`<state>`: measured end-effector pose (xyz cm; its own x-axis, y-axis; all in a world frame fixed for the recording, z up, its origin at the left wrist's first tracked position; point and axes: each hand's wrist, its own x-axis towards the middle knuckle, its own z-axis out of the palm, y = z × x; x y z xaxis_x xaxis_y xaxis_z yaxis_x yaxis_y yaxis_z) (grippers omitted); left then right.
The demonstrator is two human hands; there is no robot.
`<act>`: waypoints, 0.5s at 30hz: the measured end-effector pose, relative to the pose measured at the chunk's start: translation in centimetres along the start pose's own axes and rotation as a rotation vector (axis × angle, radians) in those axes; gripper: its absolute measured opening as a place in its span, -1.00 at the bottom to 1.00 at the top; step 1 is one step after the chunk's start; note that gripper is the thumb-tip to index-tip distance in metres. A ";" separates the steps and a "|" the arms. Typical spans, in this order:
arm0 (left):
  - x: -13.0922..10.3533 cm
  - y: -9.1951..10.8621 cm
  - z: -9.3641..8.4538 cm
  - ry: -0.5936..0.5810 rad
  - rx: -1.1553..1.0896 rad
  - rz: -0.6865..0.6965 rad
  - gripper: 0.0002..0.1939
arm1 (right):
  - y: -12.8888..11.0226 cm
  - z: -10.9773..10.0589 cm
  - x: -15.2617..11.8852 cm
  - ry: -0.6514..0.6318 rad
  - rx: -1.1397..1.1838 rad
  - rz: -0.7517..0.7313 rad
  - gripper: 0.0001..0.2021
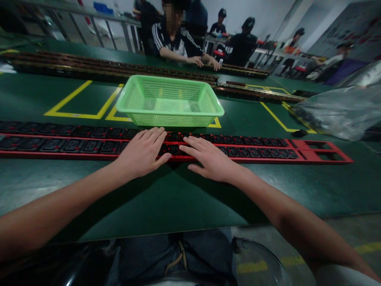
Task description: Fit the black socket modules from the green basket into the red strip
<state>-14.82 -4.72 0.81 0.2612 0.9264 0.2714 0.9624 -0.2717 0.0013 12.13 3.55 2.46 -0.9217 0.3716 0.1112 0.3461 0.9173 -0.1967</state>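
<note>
Two long red strips (324, 156) lie side by side across the green table, filled with rows of black socket-like parts (91, 146). At the right end of the strips, several openings hold no black part. My left hand (143, 153) rests flat on the strips near the middle, its fingers stretched out and the thumb apart. Just to its right, my right hand (208, 158) lies on the same strips with spread fingers. A small gap separates the two hands. Neither hand holds anything; the parts under the palms and fingers are hidden.
A green plastic basket (175, 120) stands just behind the strips. Long brown bars (98, 67) lie farther back. Clear plastic bags (342, 111) are at the right. Across the table (166, 206) sits a person, hands on the far bars; other people are in the background.
</note>
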 end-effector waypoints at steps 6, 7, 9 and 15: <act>0.0 0.2 -0.2 -0.007 0.014 0.011 -0.26 | -0.1 -0.1 0.0 0.000 -0.005 0.000 -0.35; 0.0 0.2 -0.2 -0.004 0.013 0.012 -0.27 | -0.1 -0.1 0.0 0.000 -0.005 -0.001 -0.36; 0.0 0.2 -0.3 -0.001 0.011 0.016 -0.31 | 0.0 -0.1 -0.1 0.000 -0.005 -0.003 -0.36; -0.1 0.1 -0.2 -0.003 -0.011 0.026 -0.33 | -0.2 -0.3 0.0 -0.012 0.001 0.008 -0.35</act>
<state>-14.78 -4.88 1.00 0.2865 0.9198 0.2681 0.9544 -0.2986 0.0045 12.09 3.42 2.80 -0.9209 0.3774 0.0980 0.3534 0.9141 -0.1989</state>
